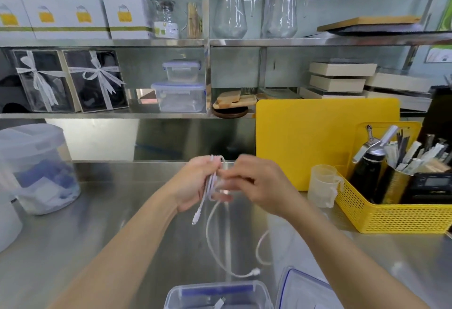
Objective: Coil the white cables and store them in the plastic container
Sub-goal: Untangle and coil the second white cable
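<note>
2 hands (193,184) (263,187) — 1 cable (210,235) gripped, 1 container (172,294)

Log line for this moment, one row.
step: coiling | left hand: grips white cable loops | right hand: pinches cable | tail: trails onto counter | plastic container: open, lid beside it

Above the steel counter (110,223), the left hand (193,184) grips a bundle of loops of white cable (212,230), and the blurred fingers of the right hand (256,186) pinch the same bundle. One plug (196,217) dangles below the left hand. The cable's other end lies on the counter just beyond the open plastic container (195,287), whose lid (300,289) is beside it.
</note>
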{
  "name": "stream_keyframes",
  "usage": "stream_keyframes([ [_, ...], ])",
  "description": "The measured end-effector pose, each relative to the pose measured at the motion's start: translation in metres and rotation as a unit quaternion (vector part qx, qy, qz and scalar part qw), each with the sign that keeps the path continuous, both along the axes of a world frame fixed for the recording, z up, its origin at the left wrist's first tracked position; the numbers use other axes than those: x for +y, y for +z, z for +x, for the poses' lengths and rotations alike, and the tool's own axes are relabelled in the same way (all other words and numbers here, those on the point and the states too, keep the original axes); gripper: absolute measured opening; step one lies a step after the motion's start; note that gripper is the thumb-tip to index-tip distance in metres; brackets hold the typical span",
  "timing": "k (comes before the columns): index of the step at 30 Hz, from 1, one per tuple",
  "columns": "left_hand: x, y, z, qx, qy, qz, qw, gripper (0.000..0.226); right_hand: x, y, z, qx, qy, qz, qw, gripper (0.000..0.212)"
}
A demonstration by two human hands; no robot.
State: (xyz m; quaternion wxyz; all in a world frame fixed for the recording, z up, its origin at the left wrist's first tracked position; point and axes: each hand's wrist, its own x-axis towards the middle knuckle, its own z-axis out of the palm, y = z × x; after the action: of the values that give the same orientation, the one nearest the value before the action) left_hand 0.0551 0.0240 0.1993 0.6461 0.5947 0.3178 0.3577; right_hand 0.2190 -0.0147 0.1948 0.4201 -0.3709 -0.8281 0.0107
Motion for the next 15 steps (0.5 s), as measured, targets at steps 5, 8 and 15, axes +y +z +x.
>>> stream_keyframes([
  [5, -0.008, -0.009, 0.008, 0.103, -0.024, 0.01, 0.994, 0.024, 0.01, 0.011, 0.009, 0.047, -0.056, -0.028, 0.997, 0.014],
  [8, -0.005, -0.009, 0.001, -0.023, -0.058, -0.047, 0.997, 0.026, 0.016, 0.007, 0.023, 0.053, -0.118, -0.043, 0.991, 0.017],
  [15, -0.007, -0.013, -0.009, -0.077, -0.121, -0.085, 0.986, 0.022, 0.027, -0.019, 0.03, 0.053, -0.115, -0.136, 0.983, 0.019],
])
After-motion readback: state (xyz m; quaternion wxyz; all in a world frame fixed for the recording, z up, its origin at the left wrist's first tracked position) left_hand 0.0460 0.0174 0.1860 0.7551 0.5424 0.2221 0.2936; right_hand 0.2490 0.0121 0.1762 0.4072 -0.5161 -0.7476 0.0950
